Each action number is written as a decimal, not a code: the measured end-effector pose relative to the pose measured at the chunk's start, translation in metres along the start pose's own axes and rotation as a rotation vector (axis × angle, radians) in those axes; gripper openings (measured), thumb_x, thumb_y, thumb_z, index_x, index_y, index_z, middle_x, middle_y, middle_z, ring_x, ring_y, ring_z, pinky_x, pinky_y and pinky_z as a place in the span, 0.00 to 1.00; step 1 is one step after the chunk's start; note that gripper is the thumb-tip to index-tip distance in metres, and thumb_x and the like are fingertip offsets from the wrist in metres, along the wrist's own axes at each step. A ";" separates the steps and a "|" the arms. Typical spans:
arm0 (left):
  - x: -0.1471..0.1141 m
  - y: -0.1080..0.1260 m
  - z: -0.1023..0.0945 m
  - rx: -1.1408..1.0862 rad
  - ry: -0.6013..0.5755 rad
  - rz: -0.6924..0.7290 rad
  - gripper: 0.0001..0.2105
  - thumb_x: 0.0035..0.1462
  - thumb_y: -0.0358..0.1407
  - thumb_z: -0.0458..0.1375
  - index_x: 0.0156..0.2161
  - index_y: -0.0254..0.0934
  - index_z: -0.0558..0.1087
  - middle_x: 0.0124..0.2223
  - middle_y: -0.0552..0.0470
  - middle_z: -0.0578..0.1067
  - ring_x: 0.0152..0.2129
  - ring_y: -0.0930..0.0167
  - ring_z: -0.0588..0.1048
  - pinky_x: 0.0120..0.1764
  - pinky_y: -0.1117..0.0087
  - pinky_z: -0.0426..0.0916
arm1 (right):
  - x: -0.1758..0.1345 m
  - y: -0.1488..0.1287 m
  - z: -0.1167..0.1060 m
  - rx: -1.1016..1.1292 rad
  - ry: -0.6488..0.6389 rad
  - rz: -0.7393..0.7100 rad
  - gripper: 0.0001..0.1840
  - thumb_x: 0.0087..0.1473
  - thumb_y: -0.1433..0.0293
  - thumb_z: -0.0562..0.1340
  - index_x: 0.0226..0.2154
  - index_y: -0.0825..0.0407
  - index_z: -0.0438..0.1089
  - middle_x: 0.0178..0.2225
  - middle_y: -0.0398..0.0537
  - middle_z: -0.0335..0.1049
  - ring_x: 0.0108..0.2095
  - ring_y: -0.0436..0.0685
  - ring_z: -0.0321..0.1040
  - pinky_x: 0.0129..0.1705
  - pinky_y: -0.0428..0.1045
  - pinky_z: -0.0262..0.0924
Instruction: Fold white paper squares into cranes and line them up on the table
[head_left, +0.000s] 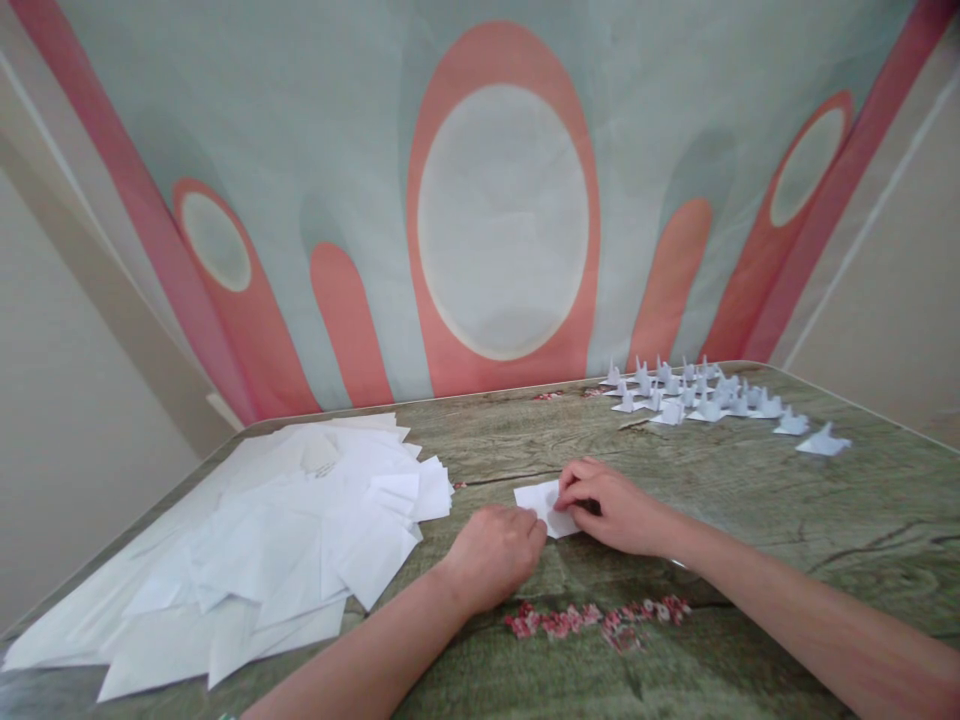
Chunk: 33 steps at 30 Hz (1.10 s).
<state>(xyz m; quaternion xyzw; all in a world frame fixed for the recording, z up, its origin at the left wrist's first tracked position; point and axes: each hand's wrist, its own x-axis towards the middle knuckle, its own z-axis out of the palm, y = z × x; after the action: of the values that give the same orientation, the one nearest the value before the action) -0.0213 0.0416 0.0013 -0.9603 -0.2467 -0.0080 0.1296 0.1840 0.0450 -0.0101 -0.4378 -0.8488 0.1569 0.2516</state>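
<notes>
A small white sheet of paper (553, 522) lies on the wood-patterned table in front of me. The fingers of my left hand (496, 555) are curled and press on its lower left edge. Thumb and fingertips of my right hand (616, 508) come together in a pinch on its right part. Both hands rest low, close to the tabletop. Part of the sheet is covered by my fingers, so its folds are hard to make out.
A large, loose pile of white paper sheets (262, 550) spreads over the left side. Several folded white paper cranes (709, 405) stand in rows at the far right. The wood-patterned table (720, 660) has printed pink flowers (562, 622) and meets a patterned backdrop (502, 380).
</notes>
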 end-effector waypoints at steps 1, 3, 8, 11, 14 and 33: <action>0.000 0.000 0.000 -0.001 0.001 0.000 0.03 0.57 0.28 0.50 0.35 0.35 0.66 0.32 0.50 0.72 0.28 0.66 0.72 0.29 0.66 0.67 | 0.000 0.000 0.000 0.008 -0.019 -0.016 0.14 0.46 0.79 0.56 0.31 0.50 0.74 0.34 0.46 0.68 0.37 0.54 0.62 0.43 0.50 0.54; 0.000 -0.001 0.000 -0.005 0.002 -0.003 0.03 0.56 0.28 0.50 0.35 0.34 0.66 0.32 0.50 0.72 0.27 0.67 0.72 0.29 0.68 0.67 | 0.000 -0.001 -0.001 0.020 -0.045 -0.027 0.14 0.47 0.79 0.56 0.34 0.50 0.73 0.35 0.46 0.69 0.37 0.54 0.63 0.42 0.50 0.54; 0.000 -0.003 0.001 -0.033 0.014 -0.040 0.04 0.57 0.29 0.50 0.32 0.35 0.67 0.30 0.50 0.72 0.26 0.68 0.72 0.28 0.69 0.65 | -0.001 -0.001 -0.005 0.035 -0.113 -0.039 0.10 0.51 0.70 0.58 0.36 0.50 0.72 0.37 0.47 0.68 0.38 0.55 0.63 0.44 0.50 0.53; 0.000 -0.004 0.002 -0.077 0.033 -0.082 0.07 0.58 0.31 0.48 0.32 0.35 0.68 0.30 0.51 0.73 0.27 0.68 0.72 0.29 0.70 0.65 | -0.002 -0.002 -0.011 0.042 -0.177 -0.043 0.18 0.46 0.59 0.63 0.39 0.49 0.71 0.39 0.48 0.66 0.41 0.57 0.62 0.45 0.52 0.53; 0.000 -0.007 0.003 -0.177 0.072 -0.137 0.10 0.60 0.34 0.46 0.35 0.36 0.69 0.32 0.51 0.74 0.30 0.68 0.72 0.32 0.70 0.65 | -0.002 -0.001 -0.013 0.041 -0.205 -0.048 0.25 0.40 0.55 0.66 0.41 0.49 0.70 0.41 0.47 0.66 0.42 0.58 0.61 0.46 0.52 0.52; 0.005 -0.020 0.024 -0.794 0.269 -0.523 0.10 0.59 0.37 0.49 0.38 0.38 0.71 0.31 0.54 0.75 0.27 0.73 0.72 0.31 0.75 0.65 | 0.005 0.014 0.011 0.116 0.059 0.206 0.13 0.55 0.64 0.54 0.25 0.53 0.68 0.23 0.43 0.65 0.25 0.50 0.60 0.27 0.45 0.50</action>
<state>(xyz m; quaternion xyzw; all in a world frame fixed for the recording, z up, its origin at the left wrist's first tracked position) -0.0276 0.0666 -0.0167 -0.8318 -0.4387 -0.2578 -0.2218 0.1850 0.0565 -0.0245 -0.5120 -0.7809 0.2180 0.2839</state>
